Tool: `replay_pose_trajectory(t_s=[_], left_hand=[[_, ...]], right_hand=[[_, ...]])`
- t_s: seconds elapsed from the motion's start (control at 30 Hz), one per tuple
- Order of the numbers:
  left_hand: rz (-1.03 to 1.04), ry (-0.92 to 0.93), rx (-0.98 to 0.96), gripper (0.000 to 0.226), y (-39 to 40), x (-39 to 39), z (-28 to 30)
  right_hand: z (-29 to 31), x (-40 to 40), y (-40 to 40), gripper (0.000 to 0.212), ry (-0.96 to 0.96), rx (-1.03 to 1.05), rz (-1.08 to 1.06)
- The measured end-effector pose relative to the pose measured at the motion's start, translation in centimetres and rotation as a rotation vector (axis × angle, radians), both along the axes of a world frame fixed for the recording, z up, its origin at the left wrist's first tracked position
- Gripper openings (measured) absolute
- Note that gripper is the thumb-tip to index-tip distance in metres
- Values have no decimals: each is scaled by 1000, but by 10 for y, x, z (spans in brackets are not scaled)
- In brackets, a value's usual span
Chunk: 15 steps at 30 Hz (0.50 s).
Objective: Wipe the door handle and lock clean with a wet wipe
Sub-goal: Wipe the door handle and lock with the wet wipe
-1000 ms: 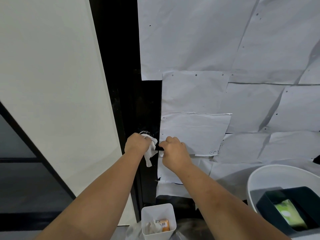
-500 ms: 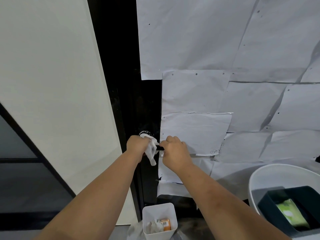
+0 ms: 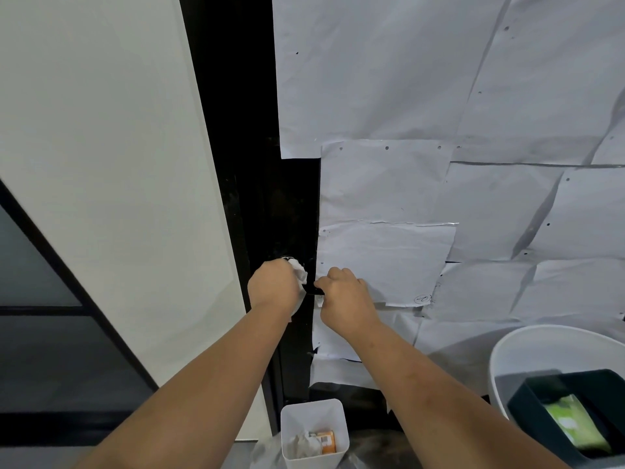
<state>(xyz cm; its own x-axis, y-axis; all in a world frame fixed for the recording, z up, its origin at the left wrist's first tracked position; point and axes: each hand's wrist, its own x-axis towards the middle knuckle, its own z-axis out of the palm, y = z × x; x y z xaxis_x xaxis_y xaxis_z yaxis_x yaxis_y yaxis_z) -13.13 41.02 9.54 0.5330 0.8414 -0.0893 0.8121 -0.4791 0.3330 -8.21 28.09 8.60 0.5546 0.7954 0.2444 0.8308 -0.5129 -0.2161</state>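
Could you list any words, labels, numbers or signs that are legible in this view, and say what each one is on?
None can be read.
Circled pen mark on a paper sheet taped to the door: too small to read.
Orange pack in the small white bin: label blurred.
Green pack in the dark tub: print blurred.

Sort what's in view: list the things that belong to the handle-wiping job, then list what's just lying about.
In the job:
- wet wipe, bunched in the left hand
- black door handle, held by the right hand
- lock, mostly hidden behind the wipe

Lying about:
- small white bin with crumpled waste
- round white tub
- dark tray holding a green packet
- paper sheets covering the door
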Motion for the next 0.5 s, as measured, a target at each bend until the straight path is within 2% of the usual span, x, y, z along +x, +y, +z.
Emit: replay_pose_trajectory(t_s=[0.07, 0.13, 0.3, 0.5], left_hand=[[22, -186, 16, 16, 2, -4, -8], [55, -362, -56, 19, 5, -6, -11], [162, -502, -257, 28, 16, -1, -15], [337, -761, -790, 21, 20, -15, -23]], right_hand=[[0, 0, 1, 41, 0, 1, -7], [-1, 1, 2, 40, -2, -4, -9], [1, 1, 2, 41, -6, -5, -13], [2, 0, 0, 42, 7, -2, -2]])
